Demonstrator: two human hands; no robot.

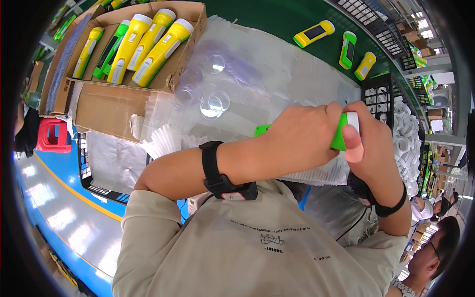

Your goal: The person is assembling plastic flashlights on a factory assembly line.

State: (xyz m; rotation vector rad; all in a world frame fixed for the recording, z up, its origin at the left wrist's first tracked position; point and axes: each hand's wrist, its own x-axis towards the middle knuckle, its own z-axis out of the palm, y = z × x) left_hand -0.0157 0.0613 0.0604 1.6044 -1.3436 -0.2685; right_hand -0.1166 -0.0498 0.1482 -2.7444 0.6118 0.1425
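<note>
Over the right part of the covered table, both my hands are closed on a green flashlight point(339, 135) with a white rim at its head end. My left hand point(302, 136) wraps round its body and hides most of it. My right hand point(371, 141) grips the white-rimmed end, with its thumb across the rim. A bit of green plastic point(261, 129) shows behind my left wrist; whether it belongs to the same flashlight I cannot tell. Several clear round lenses point(212, 107) lie on the sheet left of my hands.
A cardboard box point(114, 106) at the far left holds several yellow and green flashlights point(163, 52). More flashlights point(314, 33) lie at the back right. A black crate point(378, 99) and a heap of white rings point(404, 138) stand at the right. Another person point(430, 252) is at the lower right.
</note>
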